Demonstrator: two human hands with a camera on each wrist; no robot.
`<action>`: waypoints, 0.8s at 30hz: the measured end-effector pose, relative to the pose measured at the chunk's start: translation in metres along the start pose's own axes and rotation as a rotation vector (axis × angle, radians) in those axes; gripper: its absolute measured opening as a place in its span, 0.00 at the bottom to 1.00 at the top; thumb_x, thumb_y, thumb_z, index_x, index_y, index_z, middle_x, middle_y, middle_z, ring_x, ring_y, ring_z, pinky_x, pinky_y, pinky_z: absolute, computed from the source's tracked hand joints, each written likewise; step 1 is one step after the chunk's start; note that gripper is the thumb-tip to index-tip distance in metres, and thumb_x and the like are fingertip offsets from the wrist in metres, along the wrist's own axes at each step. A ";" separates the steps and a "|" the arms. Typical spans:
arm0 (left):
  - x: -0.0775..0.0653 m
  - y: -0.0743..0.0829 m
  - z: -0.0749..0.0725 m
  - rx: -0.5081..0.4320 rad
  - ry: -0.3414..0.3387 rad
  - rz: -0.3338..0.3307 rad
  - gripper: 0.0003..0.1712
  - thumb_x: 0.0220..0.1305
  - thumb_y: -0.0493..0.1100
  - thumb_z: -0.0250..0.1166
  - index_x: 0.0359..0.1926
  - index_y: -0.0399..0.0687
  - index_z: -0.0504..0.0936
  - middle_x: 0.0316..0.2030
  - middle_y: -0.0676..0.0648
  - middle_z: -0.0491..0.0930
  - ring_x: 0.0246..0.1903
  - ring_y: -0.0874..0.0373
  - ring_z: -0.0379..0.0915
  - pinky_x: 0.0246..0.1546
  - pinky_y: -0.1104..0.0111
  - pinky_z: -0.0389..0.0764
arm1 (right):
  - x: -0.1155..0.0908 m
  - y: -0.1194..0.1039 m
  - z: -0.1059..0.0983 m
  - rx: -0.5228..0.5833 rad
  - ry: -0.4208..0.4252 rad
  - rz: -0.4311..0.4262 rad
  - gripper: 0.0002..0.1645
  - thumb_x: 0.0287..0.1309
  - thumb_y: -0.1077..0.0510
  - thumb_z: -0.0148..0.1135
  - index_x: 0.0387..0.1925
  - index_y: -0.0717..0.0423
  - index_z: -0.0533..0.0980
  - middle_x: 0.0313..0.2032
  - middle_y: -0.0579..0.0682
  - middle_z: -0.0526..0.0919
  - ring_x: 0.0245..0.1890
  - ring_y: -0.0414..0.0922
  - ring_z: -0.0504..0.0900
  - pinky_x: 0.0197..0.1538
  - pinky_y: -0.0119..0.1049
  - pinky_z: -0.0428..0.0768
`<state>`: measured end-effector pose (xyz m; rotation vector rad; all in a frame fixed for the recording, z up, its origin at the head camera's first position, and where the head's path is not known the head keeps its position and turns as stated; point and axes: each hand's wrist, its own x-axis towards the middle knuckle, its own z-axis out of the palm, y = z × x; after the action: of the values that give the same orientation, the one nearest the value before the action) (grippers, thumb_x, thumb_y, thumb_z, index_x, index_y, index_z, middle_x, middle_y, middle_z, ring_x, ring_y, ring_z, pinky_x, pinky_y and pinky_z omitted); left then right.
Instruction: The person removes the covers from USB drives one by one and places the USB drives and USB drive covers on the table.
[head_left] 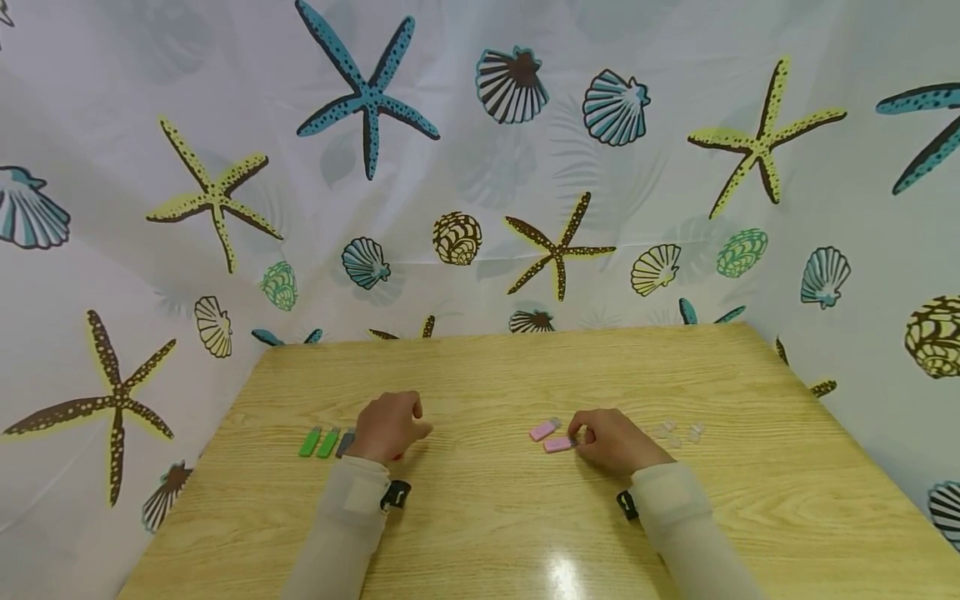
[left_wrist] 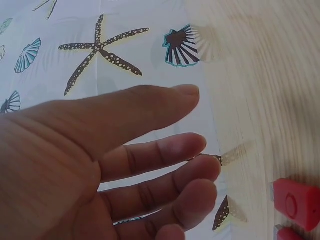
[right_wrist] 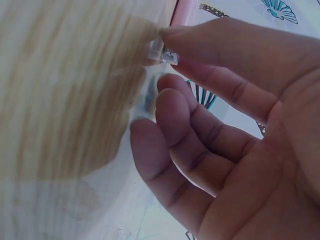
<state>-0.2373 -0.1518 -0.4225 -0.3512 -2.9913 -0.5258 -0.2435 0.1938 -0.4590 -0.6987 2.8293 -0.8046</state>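
Note:
My right hand is at the metal end of the nearer pink USB stick, pinching it between thumb and index finger. In the right wrist view a small clear piece and the metal connector show at those fingertips. A second pink USB stick lies just behind it. My left hand hovers over the table, fingers loosely bent and holding nothing. Below it are red USB sticks, mostly hidden by the hand in the head view.
Left of my left hand lie two green USB sticks and a dark grey one, partly covered. Several small clear caps sit right of my right hand. The wooden table meets a patterned cloth at its back and sides.

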 end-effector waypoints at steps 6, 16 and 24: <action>-0.001 0.005 0.000 -0.005 0.000 0.015 0.12 0.54 0.45 0.71 0.34 0.42 0.82 0.19 0.49 0.77 0.10 0.60 0.65 0.14 0.67 0.69 | 0.001 -0.004 0.001 0.006 0.000 0.024 0.08 0.55 0.67 0.62 0.38 0.57 0.80 0.19 0.47 0.72 0.17 0.39 0.63 0.25 0.34 0.64; 0.000 0.009 0.006 0.000 0.004 0.036 0.11 0.54 0.46 0.72 0.32 0.44 0.81 0.20 0.49 0.78 0.12 0.60 0.64 0.15 0.67 0.67 | 0.000 -0.006 0.001 -0.029 0.016 0.025 0.06 0.52 0.68 0.64 0.33 0.57 0.80 0.22 0.47 0.75 0.21 0.40 0.67 0.27 0.35 0.69; 0.001 0.014 0.007 0.015 -0.025 0.046 0.13 0.54 0.48 0.72 0.35 0.43 0.83 0.27 0.48 0.82 0.14 0.61 0.68 0.18 0.65 0.74 | 0.001 -0.006 0.001 -0.025 -0.010 0.017 0.04 0.51 0.66 0.66 0.31 0.57 0.80 0.26 0.45 0.77 0.25 0.40 0.71 0.32 0.37 0.75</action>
<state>-0.2353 -0.1366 -0.4241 -0.4270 -3.0011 -0.4979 -0.2414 0.1880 -0.4567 -0.6794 2.8368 -0.7618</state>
